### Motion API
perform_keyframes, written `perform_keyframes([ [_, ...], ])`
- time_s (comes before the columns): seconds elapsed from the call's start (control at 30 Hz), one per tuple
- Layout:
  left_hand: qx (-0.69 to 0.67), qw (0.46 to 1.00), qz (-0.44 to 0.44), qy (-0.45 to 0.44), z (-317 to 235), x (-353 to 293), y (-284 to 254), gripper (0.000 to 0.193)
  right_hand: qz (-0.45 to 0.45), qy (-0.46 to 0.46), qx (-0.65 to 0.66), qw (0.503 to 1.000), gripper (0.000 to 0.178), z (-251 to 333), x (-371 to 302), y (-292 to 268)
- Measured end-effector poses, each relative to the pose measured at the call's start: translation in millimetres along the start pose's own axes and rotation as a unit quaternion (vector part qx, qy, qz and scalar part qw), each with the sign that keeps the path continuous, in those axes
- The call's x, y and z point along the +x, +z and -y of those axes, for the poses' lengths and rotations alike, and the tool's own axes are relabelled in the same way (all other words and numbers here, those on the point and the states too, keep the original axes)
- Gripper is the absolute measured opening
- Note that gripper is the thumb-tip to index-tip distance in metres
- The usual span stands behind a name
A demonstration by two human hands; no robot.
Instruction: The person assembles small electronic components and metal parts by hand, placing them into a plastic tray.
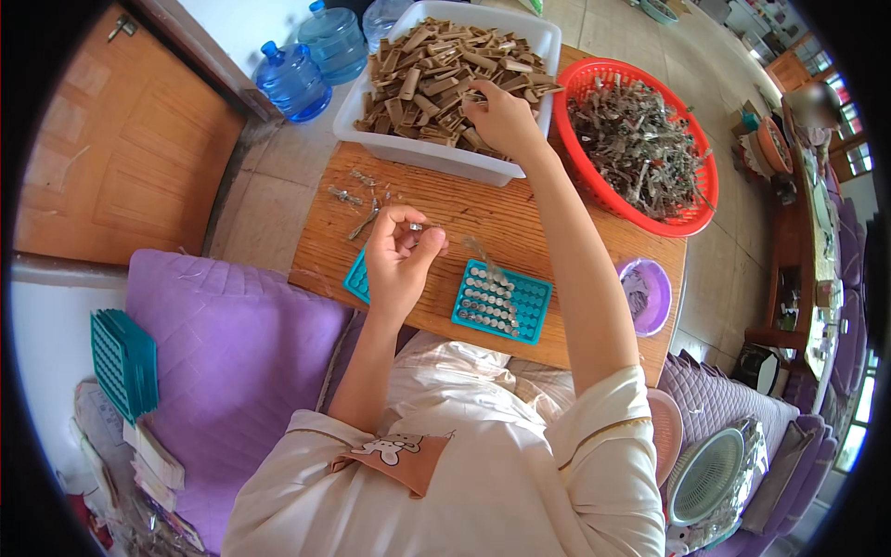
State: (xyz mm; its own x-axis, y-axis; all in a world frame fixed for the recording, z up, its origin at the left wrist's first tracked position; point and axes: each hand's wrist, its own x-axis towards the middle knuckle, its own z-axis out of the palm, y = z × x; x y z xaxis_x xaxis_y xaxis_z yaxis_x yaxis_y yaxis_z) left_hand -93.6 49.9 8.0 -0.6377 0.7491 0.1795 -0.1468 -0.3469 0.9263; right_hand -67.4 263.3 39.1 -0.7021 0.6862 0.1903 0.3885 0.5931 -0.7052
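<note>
My left hand (401, 260) is raised over the near part of the wooden table, its fingers closed round a small round silvery piece (415, 226). My right hand (503, 121) reaches into a white plastic bin (418, 148) heaped with short brown channel-shaped pieces (436, 79). Its fingers curl down among them; what they pinch is hidden. Nearest me lies a teal tray (532, 311) with rows of small round silvery pieces (487, 302) filling its left part. A second teal tray (357, 277) is partly covered by my left hand.
Right of the bin, a red basket (701, 176) holds tangled grey scraps. A purple bowl (659, 306) sits at the table's right edge. Pliers (364, 223) and metal bits lie left. Blue water bottles (292, 84) stand behind; stacked teal trays (125, 357) rest by the purple seat (223, 362).
</note>
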Motion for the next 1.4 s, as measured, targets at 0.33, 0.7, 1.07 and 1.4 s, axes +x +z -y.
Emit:
perform_keyframes([
  [0.33, -0.019, 1.000, -0.016, -0.010, -22.4, -14.7, -6.5, 0.025, -0.037, 0.078, -0.087, 0.992, 0.029, -5.4, 5.6, 26.8],
  [0.7, 0.172, 0.978, 0.111, 0.048, -28.8, -29.2, 8.7, 0.023, 0.034, 0.118, 0.480, 0.869, 0.028, 28.7, -121.6, -9.7],
  [1.07, 0.072, 0.991, 0.106, -0.044, -14.1, -47.9, 33.1, 0.017, 0.079, 0.213, 0.609, 0.760, 0.027, 27.5, -212.2, -6.4],
  [1.4, 0.030, 0.995, 0.047, -0.084, -9.1, -58.2, 42.6, 0.015, -0.202, 0.228, 0.296, 0.905, 0.020, 56.9, -229.2, 11.9],
])
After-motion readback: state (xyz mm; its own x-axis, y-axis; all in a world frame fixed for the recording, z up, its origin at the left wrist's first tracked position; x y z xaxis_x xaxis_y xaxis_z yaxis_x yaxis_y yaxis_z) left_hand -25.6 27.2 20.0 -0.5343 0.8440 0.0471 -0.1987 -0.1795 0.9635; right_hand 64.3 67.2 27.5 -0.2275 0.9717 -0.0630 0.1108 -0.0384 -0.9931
